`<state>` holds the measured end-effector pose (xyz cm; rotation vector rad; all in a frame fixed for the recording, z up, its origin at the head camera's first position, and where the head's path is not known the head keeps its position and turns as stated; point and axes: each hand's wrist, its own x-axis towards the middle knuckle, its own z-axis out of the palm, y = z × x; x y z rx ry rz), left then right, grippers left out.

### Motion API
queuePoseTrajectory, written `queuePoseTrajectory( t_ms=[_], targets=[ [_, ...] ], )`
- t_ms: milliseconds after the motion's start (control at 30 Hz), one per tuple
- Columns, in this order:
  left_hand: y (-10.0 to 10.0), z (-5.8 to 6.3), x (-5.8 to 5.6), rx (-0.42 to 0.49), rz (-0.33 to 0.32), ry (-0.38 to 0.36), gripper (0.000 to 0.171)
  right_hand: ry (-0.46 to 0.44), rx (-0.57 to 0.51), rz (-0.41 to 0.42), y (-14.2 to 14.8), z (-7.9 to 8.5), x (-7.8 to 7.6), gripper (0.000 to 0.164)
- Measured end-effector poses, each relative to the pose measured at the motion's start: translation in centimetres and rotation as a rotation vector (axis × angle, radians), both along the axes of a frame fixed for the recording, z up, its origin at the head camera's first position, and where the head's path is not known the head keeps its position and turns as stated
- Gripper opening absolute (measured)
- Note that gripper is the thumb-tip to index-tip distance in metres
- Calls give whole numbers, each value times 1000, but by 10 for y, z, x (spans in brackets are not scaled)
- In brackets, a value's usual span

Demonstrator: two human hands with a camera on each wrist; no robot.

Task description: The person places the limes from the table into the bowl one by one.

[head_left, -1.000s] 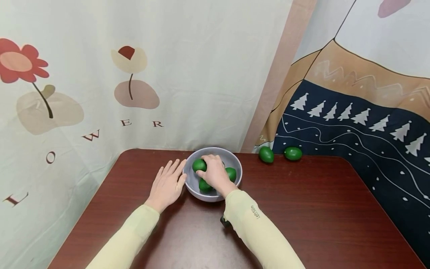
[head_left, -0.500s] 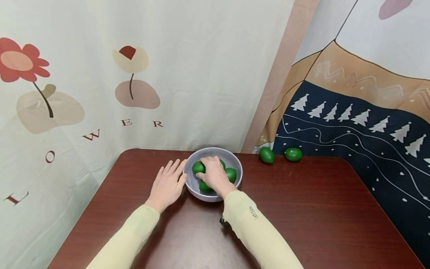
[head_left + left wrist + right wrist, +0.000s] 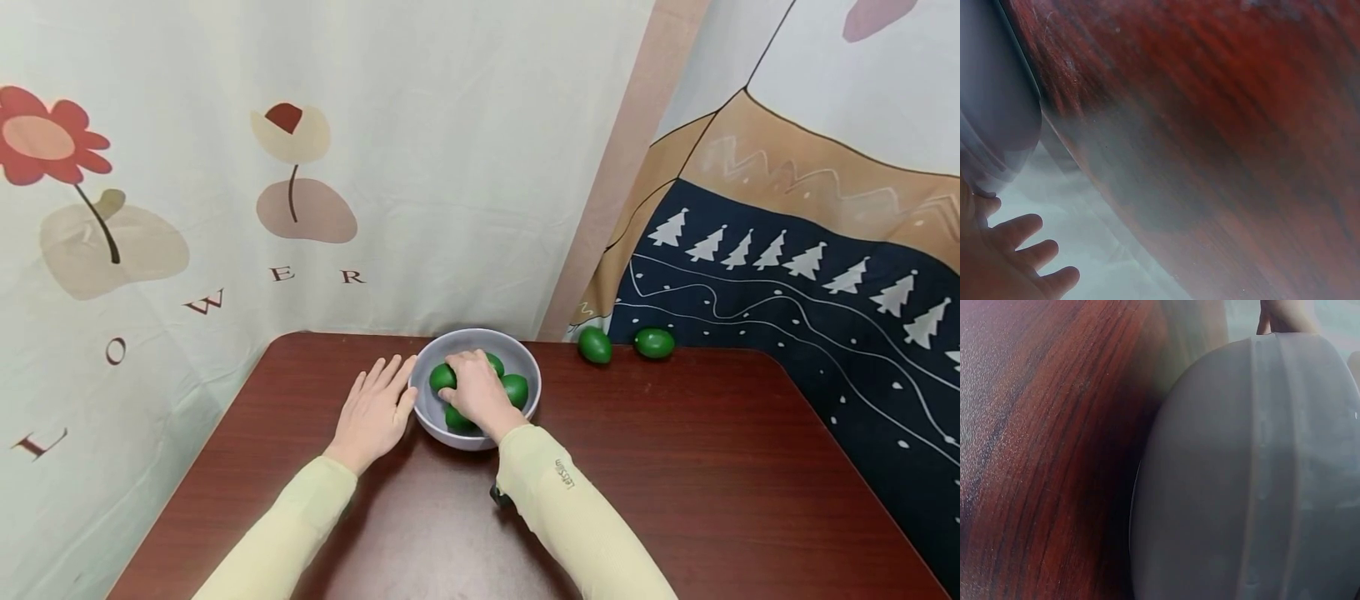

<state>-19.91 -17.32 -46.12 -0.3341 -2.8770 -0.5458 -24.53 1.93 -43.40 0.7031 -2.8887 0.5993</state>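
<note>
"Looking at the bowl (image 3: 480, 338), why's the L hand (image 3: 372, 417) there?"

"Prob. so it won't slide. Fingers are straight and spread, tips at the bowl's side, not gripping."

"And the R hand (image 3: 483, 392)?"

"It's in the bowl, right at the left fruit (image 3: 441, 378), thumb on the near side. Can't tell if it's pinching or letting go, b/c the hand hides too much."

"What else is in there?"

"A near fruit (image 3: 457, 418), a right fruit (image 3: 516, 390) and a far fruit (image 3: 494, 364), all green. I guess the round wall stops 'em rolling off."

"Any out?"

"Yep, first loose fruit (image 3: 595, 344) and second loose fruit (image 3: 655, 342), on the tabletop (image 3: 712, 467) by the back edge, apart. Prob. on the right so the R hand can get 'em w/o crossing over."
</note>
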Motion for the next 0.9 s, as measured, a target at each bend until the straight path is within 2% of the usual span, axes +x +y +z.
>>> queuePoseTrajectory(
  t_ms=[367,633,900],
  targets=[
    [0,-1,0,2,2,-6,55,-31,5,3,3,3,3,49],
    [0,-1,0,6,1,-1,55,-73,-41,-5,10,8,4,47],
    [0,-1,-1,-4,-4,20,55,-51,-102,4,21,9,7,46]
  ],
)
